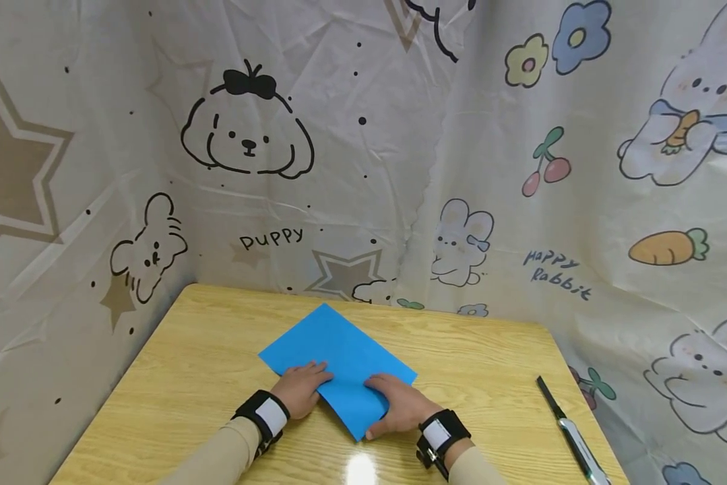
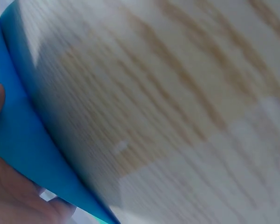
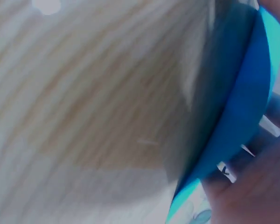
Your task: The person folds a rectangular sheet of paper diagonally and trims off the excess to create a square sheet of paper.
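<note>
- A box cutter (image 1: 577, 444) lay near the right edge of the wooden table (image 1: 187, 364).
- Behind hung a cloth (image 1: 351, 175) with a puppy (image 1: 248, 143), bunnies (image 1: 460, 252) and a carrot (image 1: 663, 248).

I hold smooth, matt blue paper (image 1: 333, 340) at lower centre, over a wood-grained tabletop (image 1: 205, 364) glossy enough to throw back a white glare at the bottom edge. The printed cloth (image 1: 363, 175) filling the upper frame looks thin and creased, with a faint sheen. My wrist straps (image 1: 255, 405) seem matt black fabric, my sleeves (image 1: 217, 455) soft dull cloth, and the cutter (image 1: 575, 441) at lower right has a shiny silvery handle.
</note>
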### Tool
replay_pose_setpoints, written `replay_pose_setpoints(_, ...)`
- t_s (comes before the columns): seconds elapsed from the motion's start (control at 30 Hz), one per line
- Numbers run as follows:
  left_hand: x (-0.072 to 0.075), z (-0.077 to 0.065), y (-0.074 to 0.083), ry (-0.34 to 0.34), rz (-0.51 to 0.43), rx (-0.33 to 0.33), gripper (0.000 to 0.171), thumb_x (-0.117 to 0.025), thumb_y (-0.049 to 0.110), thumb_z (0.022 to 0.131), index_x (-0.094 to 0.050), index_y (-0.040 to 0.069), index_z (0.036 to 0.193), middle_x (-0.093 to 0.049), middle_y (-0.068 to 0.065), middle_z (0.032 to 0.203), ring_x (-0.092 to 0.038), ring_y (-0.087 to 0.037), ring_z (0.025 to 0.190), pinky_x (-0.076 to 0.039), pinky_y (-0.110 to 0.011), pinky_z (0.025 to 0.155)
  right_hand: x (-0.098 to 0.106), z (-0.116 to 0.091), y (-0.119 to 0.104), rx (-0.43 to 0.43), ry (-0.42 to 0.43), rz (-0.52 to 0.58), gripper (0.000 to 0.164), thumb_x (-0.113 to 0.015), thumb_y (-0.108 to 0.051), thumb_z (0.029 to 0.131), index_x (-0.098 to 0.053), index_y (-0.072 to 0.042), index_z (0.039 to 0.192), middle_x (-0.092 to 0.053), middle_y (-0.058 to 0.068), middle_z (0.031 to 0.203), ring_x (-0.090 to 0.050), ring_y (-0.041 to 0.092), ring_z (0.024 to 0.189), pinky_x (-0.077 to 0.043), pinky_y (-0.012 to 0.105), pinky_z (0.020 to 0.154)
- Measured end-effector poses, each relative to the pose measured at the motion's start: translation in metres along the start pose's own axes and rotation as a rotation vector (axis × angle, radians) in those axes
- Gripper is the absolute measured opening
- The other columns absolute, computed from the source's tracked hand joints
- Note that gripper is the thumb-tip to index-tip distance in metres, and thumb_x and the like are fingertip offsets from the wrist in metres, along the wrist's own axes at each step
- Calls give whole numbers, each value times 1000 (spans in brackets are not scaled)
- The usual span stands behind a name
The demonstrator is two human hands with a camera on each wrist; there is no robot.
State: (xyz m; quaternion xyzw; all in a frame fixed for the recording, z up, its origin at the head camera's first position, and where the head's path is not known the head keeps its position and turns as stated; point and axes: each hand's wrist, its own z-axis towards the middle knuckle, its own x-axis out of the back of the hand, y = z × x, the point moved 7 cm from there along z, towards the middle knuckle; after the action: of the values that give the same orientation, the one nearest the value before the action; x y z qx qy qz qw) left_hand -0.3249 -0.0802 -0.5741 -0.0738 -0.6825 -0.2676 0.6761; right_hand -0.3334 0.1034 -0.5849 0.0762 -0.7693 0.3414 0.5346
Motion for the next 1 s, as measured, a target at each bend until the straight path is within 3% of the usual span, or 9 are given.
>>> replay_pose_setpoints(0.17, 4, -3, -2, 17, -92, -12, 32, -53, 17, 88, -57, 10, 120, -45, -14, 131, -39, -35, 122, -32, -52, 94, 6, -3, 10, -34, 12, 55, 84, -70, -59, 63, -41, -23, 133, -39, -2, 136, -36, 23, 125, -33, 43, 98)
replay_pose_setpoints(0.27, 6, -3, -3, 33, -145, -11, 32, -53, 18, 88, -57, 8, 118, -46, -15, 130, -39, -37, 121, -32, -54, 94, 13, -1, 12, -39, 79, 17, 55, -67, -38, 76, -51, -17, 124, -50, 0, 126, -45, 23, 117, -38, 40, 94)
replay_pose_setpoints(0.37, 6, -2, -5, 47, -166, 1, 34, -55, 24, 87, -59, 8, 117, -47, -15, 130, -40, -36, 121, -32, -54, 94, 21, 3, 12, -30, 176, -44, 29, -62, -25, 82, -62, -14, 109, -60, 0, 109, -54, 20, 104, -44, 36, 87)
replay_pose_setpoints(0.5, 2, -1, -10, 40, -222, 35, 40, -56, 34, 86, -59, 8, 116, -46, -13, 131, -38, -34, 123, -29, -53, 96, 29, 8, 12, -53, 264, -46, 17, -61, -32, 83, -67, -18, 90, -64, -5, 90, -59, 13, 84, -47, 32, 72)
replay_pose_setpoints(0.63, 0, 0, -13, 22, -286, 77, 47, -58, 35, 85, -54, 5, 121, -45, -14, 131, -36, -35, 124, -28, -53, 97, 30, 13, 19, -123, 286, 16, 23, -59, -42, 83, -63, -19, 79, -58, -8, 74, -53, 10, 70, -43, 29, 63)
replay_pose_setpoints(0.7, 0, 1, -14, 20, -318, 114, 52, -59, 34, 84, -49, 5, 126, -46, -14, 131, -38, -35, 122, -30, -52, 96, 30, 16, 25, -166, 286, 55, 30, -58, -45, 82, -64, -16, 86, -60, -5, 80, -55, 13, 75, -44, 31, 67)
replay_pose_setpoints(0.8, 0, 2, -17, 42, -320, 149, 64, -60, 34, 84, -34, 10, 137, -43, -13, 133, -40, -32, 121, -34, -47, 96, 31, 20, 32, -222, 297, 97, 52, -56, -51, 81, -61, -10, 111, -63, 6, 104, -57, 25, 98, -45, 41, 81)
replay_pose_setpoints(0.87, 3, 3, -15, 73, -293, 134, 75, -62, 33, 83, -21, 16, 143, -36, -12, 138, -39, -31, 122, -37, -46, 94, 33, 22, 34, -251, 308, 104, 62, -55, -55, 79, -55, -8, 121, -59, 10, 114, -55, 30, 104, -44, 44, 84)
replay_pose_setpoints(1.0, 10, 4, -5, 153, -190, 41, 91, -67, 31, 79, -3, 30, 144, -16, -15, 146, -33, -37, 125, -43, -48, 85, 40, 26, 37, -315, 346, 97, 64, -59, -56, 76, -53, -11, 120, -60, 11, 111, -57, 30, 99, -45, 45, 80)
